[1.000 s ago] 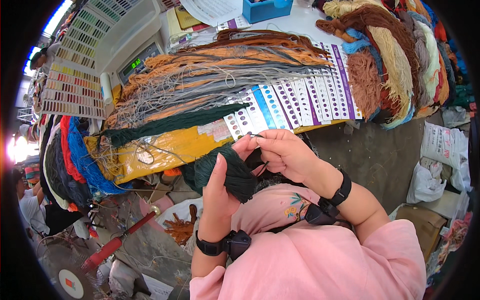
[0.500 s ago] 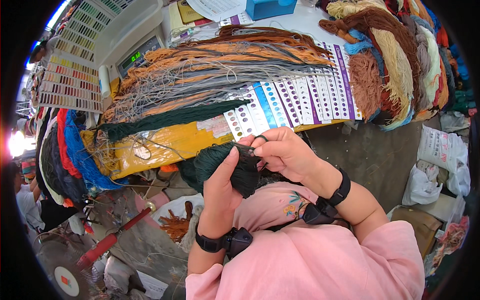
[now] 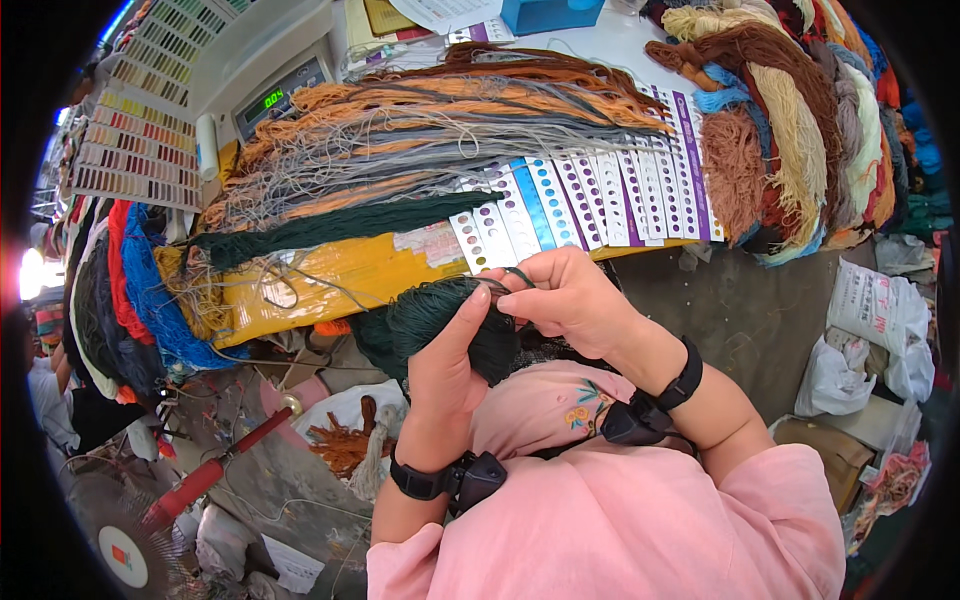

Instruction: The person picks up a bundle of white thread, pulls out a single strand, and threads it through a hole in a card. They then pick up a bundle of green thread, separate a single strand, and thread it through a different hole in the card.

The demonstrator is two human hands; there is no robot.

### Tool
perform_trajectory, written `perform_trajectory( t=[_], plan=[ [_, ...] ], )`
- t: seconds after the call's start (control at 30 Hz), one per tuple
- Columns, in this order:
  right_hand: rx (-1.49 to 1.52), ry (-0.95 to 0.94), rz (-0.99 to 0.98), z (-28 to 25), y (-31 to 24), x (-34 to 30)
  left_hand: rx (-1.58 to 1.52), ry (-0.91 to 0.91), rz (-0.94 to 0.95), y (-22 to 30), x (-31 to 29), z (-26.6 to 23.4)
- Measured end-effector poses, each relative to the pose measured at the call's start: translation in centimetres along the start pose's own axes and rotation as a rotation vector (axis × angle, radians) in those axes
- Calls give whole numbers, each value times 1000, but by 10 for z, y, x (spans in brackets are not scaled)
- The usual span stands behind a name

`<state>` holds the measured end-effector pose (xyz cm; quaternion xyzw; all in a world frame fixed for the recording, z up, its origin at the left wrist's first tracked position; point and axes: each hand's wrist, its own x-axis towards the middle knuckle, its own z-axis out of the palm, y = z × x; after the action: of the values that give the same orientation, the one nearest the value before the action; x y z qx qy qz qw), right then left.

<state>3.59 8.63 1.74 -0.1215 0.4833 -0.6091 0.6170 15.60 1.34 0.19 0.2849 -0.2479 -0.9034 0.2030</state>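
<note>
By printed cards (image 3: 588, 200), yarn (image 3: 430, 312) in left hand (image 3: 446, 360)

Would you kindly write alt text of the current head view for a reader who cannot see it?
The camera wearer's left hand holds a bundle of dark green yarn while the right hand pinches a dark strand at its top. Beyond, orange, grey and brown yarns lie on a table with dotted sample cards, beside a scale.

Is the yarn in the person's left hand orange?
No, the yarn in the left hand is dark green.
</note>
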Motion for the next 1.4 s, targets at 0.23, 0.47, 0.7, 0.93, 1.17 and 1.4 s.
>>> perform_trajectory(
  t=[0.23, 0.47, 0.7, 0.93, 1.17, 1.4],
  plan=[
    [172, -36, -34, -9, 11, 6, -47, 22, 7, 1, -4, -4],
    [234, -107, 86, -5, 2, 1, -90, -41, -6, 3, -6, -2],
    [-48, 48, 62, 5, 4, 0, 7, -26, -17, 2, -6, -1],
    [147, -3, 87, -4, 7, 1, -66, 5, -68, 3, -4, -3],
    [163, -19, 94, -3, 6, 3, -14, 19, -21, 1, -5, -3],
    [218, -45, 82, -10, 6, 4, -117, 61, -85, 0, 0, -1]
  ],
)
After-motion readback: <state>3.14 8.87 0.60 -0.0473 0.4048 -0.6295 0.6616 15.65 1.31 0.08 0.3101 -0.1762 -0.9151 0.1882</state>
